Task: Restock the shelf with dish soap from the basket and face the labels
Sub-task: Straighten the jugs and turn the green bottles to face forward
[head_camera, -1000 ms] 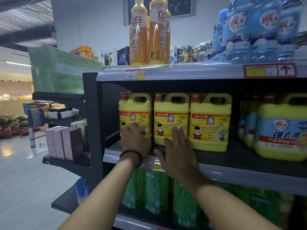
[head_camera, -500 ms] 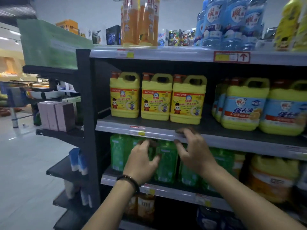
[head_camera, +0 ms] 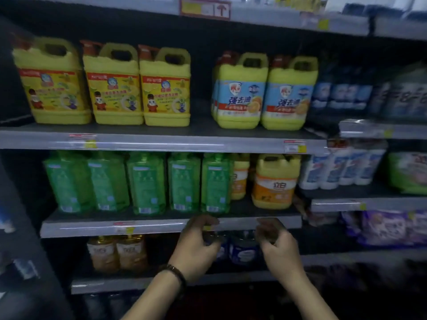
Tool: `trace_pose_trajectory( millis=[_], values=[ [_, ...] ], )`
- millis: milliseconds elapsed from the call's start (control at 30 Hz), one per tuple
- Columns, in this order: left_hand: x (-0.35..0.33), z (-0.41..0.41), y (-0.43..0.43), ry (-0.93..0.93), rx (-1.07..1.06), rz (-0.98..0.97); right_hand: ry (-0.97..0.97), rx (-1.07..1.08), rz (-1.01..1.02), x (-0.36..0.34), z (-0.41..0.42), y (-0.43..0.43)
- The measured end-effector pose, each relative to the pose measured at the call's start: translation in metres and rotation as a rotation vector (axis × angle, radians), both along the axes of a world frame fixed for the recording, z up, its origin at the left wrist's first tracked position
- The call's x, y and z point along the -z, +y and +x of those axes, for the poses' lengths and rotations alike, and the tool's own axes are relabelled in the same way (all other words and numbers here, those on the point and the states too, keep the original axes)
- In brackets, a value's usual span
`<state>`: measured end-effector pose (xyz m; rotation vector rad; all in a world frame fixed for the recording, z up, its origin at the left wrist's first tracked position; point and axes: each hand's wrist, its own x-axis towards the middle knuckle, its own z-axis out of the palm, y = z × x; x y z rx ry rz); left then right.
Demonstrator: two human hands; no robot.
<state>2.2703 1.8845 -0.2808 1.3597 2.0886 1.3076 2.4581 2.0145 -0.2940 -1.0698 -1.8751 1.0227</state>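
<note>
Three yellow dish soap jugs [head_camera: 115,86] stand in a row at the left of the upper shelf [head_camera: 161,142], labels facing out. To their right are two yellow jugs with blue labels [head_camera: 265,95]. Both hands are low, in front of the edge of the shelf below. My left hand [head_camera: 196,248], with a dark wristband, has its fingers loosely curled around nothing. My right hand [head_camera: 279,248] is held the same way, also with nothing in it. Dark blue bottles [head_camera: 242,250] sit just behind the two hands. The basket is out of view.
Several green bottles [head_camera: 147,183] line the middle shelf, with an orange jug [head_camera: 275,181] to their right. Amber bottles [head_camera: 117,252] stand at the lower left. White bottles [head_camera: 342,169] and purple packs [head_camera: 388,227] fill the shelves on the right. A dark upright [head_camera: 20,227] bounds the left side.
Both hands left the yellow jugs and dropped past two shelf edges. The view swung down and right, and the top shelf is now out of sight.
</note>
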Motion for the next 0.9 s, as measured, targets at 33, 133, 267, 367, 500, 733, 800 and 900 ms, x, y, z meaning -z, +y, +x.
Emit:
trace_pose_trajectory(
  millis=[33,133,267,367,500,733,800,900],
  values=[
    [0.005,0.005,0.009,-0.014,0.004,-0.001,0.022,0.028,-0.023,0.012,0.006,0.008],
    [0.018,0.019,0.037,-0.025,0.013,-0.010,0.122,0.081,-0.090,0.038,0.016,0.034],
    [0.031,0.031,0.083,-0.010,0.056,0.027,0.264,0.088,-0.138,0.050,0.015,0.081],
    [0.031,0.035,0.125,-0.024,0.082,0.067,0.392,0.109,-0.127,0.048,0.009,0.119],
    [0.027,0.035,0.178,-0.117,0.104,0.145,0.533,0.137,0.063,0.052,0.005,0.168],
    [0.043,0.037,0.244,-0.223,0.185,0.200,0.350,0.148,0.171,0.099,0.000,0.193],
    [0.045,0.039,0.256,-0.236,0.189,0.215,0.300,0.115,0.178,0.103,-0.001,0.199],
    [0.044,0.045,0.270,-0.238,0.218,0.219,0.245,0.098,0.174,0.104,-0.002,0.209]
  ],
)
